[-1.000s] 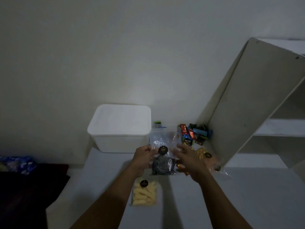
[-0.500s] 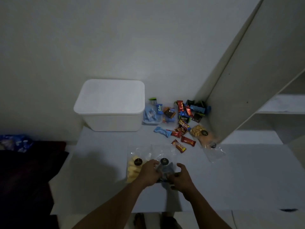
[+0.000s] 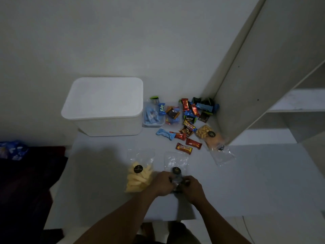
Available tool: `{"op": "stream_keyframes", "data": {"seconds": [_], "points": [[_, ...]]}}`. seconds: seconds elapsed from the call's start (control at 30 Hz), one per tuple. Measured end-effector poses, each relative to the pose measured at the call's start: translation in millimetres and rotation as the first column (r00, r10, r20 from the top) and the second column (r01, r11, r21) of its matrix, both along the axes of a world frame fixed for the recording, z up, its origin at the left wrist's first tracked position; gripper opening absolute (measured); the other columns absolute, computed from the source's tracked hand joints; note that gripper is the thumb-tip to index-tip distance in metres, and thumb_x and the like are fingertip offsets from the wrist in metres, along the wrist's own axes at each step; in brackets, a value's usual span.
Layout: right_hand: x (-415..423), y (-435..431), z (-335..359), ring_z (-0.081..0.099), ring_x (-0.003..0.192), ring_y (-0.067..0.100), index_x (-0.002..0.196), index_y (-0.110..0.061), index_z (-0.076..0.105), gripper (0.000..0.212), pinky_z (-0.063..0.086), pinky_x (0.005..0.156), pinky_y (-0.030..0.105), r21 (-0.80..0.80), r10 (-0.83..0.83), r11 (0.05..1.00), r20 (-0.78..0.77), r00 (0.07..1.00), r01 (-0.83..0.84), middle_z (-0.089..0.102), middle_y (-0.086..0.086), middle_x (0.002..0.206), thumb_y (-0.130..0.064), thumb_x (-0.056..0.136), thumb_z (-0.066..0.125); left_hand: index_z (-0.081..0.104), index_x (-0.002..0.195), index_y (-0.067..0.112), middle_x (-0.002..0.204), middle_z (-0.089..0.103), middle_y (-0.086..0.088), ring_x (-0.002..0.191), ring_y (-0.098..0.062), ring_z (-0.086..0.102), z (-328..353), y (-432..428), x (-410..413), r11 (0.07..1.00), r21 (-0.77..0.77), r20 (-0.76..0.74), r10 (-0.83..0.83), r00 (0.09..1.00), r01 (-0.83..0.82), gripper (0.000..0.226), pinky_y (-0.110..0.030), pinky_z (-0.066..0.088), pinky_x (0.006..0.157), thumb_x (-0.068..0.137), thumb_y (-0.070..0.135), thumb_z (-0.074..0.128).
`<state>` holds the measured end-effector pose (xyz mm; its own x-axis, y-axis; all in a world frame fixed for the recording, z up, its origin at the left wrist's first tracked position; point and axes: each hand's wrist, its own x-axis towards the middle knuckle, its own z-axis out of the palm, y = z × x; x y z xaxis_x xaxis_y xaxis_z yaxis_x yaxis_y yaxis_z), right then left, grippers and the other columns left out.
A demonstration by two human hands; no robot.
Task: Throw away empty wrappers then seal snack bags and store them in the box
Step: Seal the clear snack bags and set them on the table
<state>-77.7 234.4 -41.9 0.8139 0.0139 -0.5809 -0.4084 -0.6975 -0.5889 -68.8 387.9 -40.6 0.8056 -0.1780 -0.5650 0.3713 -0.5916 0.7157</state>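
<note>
A clear snack bag with dark contents and a black round sticker (image 3: 176, 162) lies flat on the white table (image 3: 255, 182). My left hand (image 3: 162, 183) and my right hand (image 3: 192, 188) both grip its lower end, covering the dark snacks. Just to the left lies a clear bag of pale yellow sticks (image 3: 139, 175). A bag of orange snacks (image 3: 210, 136) lies at the right, its clear top pointing toward me. A closed white lidded box (image 3: 103, 106) stands at the back left against the wall.
Several small candy bars and wrappers (image 3: 190, 118) are scattered at the back, some in a small clear tray (image 3: 153, 117). A white shelf unit (image 3: 263, 73) rises at the right. A dark surface with a blue bag (image 3: 12, 149) lies left of the table.
The dark-snack bag came down from held up in front of the box to flat on the table near me. Both hands slid to its lower end. My view tilted down.
</note>
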Motion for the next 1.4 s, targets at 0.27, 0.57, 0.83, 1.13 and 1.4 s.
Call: {"op": "stream_keyframes", "data": {"seconds": [0.27,0.57,0.83,1.13,1.4], "points": [[14.9,-42.1,-2.8,0.059,0.088,0.016,0.118,-0.008,0.063,0.030,0.039,0.063,0.014,-0.050,-0.093,0.994,0.047,0.995,0.095,0.068,0.008,0.105,-0.018,0.090,0.065,0.071,0.093,0.012,0.094,0.067,-0.005,0.082,-0.012,0.060,-6.2,-39.7,20.2,1.000,0.011,0.004,0.014,1.000,-0.014,0.011,-0.016,0.048,0.068,0.087,0.008,0.063],[88.7,-90.9,7.7,0.068,0.094,0.028,0.100,-0.017,0.070,0.016,0.053,0.086,0.035,0.065,-0.423,0.906,0.197,0.885,0.419,0.073,0.007,0.099,-0.029,0.095,0.061,0.062,0.126,0.011,0.123,0.065,-0.007,0.108,-0.019,0.061,6.1,-77.2,105.3,0.992,0.042,0.133,0.115,0.985,-0.121,0.043,-0.024,0.045,0.087,0.087,0.026,0.070],[155.4,-119.1,0.6,0.060,0.061,0.024,0.071,-0.008,0.065,0.026,0.055,0.069,0.040,0.326,-0.730,0.587,-0.182,0.658,0.741,0.062,0.009,0.068,-0.026,0.089,0.070,0.062,0.126,0.015,0.130,0.056,-0.009,0.119,-0.028,0.051,16.3,-146.6,211.7,0.970,0.223,0.390,-0.182,0.903,0.100,0.036,-0.041,0.044,0.102,0.091,0.010,0.057],[153.6,-122.4,-27.9,0.062,0.058,0.021,0.066,-0.010,0.069,0.013,0.057,0.069,0.046,0.315,-0.703,0.619,-0.185,0.687,0.719,0.068,0.005,0.060,-0.005,0.078,0.070,0.037,0.147,0.030,0.143,0.049,-0.006,0.132,-0.031,0.039,15.7,-190.3,270.8,0.615,0.533,0.086,-0.723,0.686,0.581,0.054,-0.047,0.033,0.106,0.096,0.019,0.050],[153.5,-110.2,-7.6,0.064,0.077,0.023,0.086,-0.005,0.068,0.009,0.054,0.072,0.041,0.465,-0.683,0.648,0.004,0.731,0.603,0.069,0.009,0.083,-0.009,0.090,0.060,0.056,0.130,0.026,0.134,0.051,-0.004,0.130,-0.029,0.035,32.1,-154.4,272.3,0.866,0.391,0.308,-0.441,0.843,0.311,0.044,-0.048,0.029,0.107,0.087,0.028,0.061]]}}
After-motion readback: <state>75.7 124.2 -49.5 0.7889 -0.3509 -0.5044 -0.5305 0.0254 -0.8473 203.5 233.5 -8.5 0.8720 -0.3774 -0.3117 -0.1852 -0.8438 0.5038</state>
